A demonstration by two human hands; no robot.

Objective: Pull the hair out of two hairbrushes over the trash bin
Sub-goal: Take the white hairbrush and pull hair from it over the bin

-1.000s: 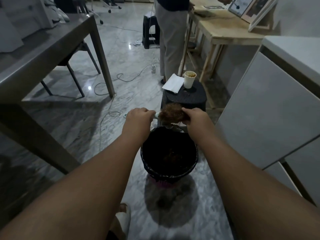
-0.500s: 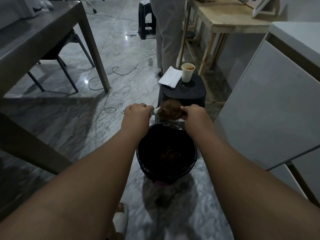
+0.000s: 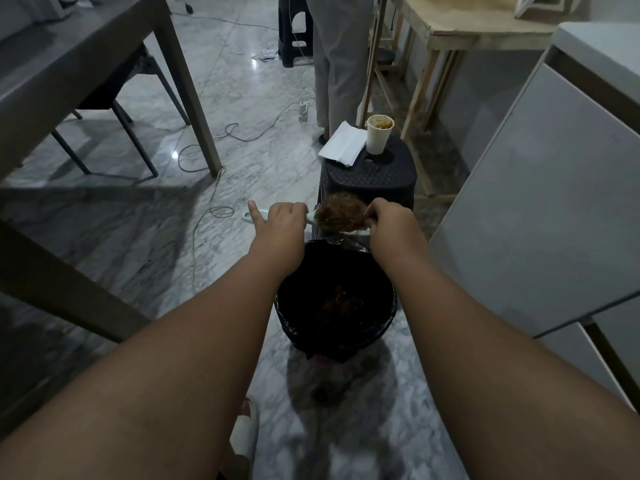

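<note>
A black-lined trash bin [image 3: 335, 299] stands on the marble floor [image 3: 214, 237], a black stool [image 3: 370, 178] just beyond it. Above the bin's far rim, the left hand [image 3: 280, 223] is wrapped around the pale hairbrush [image 3: 311, 218] handle, little finger sticking out; the right hand [image 3: 391, 220] pinches the brown hair clump [image 3: 337, 214] covering the brush head

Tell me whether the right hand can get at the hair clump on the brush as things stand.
Probably yes. The right hand is already at the hair clump, its fingers pinching the clump's edge, while the left hand holds the brush handle. Nothing lies between them.
</note>
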